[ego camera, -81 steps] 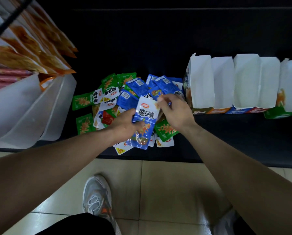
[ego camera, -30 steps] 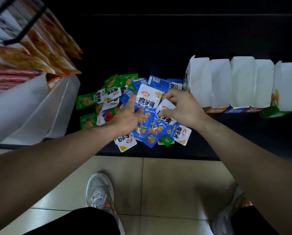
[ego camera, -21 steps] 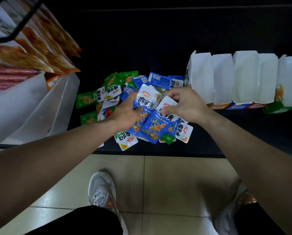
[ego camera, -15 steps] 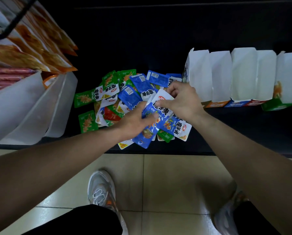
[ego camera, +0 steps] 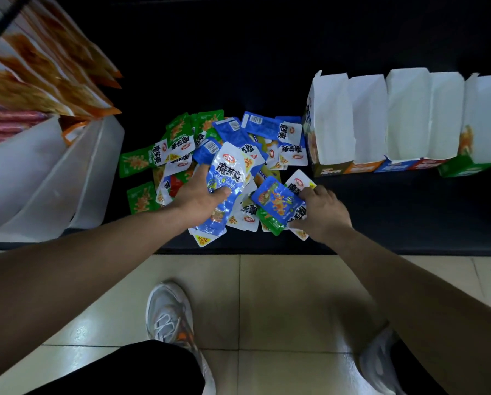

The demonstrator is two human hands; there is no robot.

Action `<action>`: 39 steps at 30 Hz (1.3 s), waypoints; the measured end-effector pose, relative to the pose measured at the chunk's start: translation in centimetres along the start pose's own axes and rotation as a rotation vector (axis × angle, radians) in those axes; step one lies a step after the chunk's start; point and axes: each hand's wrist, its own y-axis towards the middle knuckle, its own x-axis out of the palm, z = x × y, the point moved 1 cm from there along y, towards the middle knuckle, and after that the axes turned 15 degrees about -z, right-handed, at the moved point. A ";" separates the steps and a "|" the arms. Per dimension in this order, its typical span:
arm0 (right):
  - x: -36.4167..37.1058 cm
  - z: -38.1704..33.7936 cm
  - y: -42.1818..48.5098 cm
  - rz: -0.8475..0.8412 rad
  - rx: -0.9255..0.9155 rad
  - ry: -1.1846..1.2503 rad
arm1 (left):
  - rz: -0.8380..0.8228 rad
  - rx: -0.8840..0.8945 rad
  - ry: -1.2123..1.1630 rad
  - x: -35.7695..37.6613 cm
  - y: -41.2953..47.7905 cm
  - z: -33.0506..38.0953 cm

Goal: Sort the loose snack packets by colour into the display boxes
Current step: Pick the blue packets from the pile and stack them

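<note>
A heap of loose snack packets [ego camera: 181, 146], blue, green and a red one, lies on the dark shelf. My left hand [ego camera: 200, 196] grips a stack of blue packets [ego camera: 227, 181], thumb across their front. My right hand [ego camera: 322, 213] pinches another blue packet [ego camera: 275, 199] at the heap's right front edge, over a green packet [ego camera: 268, 222]. To the right stands a row of display boxes [ego camera: 369, 118] with tall white flaps and coloured fronts: dark green, orange, blue, red, green.
White plastic dividers [ego camera: 76, 172] and orange snack bags [ego camera: 50, 72] fill the left of the shelf. The shelf's front edge [ego camera: 381, 249] runs just below my hands. Beige floor tiles and my shoes [ego camera: 171, 317] are beneath.
My right hand has dropped from the top of the heap toward the front right and taken hold of a blue packet there. My left hand keeps its blue stack, now raised more upright.
</note>
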 end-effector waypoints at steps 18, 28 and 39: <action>-7.4 -4.6 -2.2 0.010 -0.419 0.633 | -0.136 0.036 -0.081 1.3 -0.4 0.5; -4.7 -8.0 -1.1 0.222 -0.229 0.582 | -0.057 -0.029 -0.086 0.0 -0.1 -1.7; -0.4 -11.2 2.7 0.086 -0.291 -0.096 | 0.248 -0.095 -0.220 -4.9 -0.4 -6.9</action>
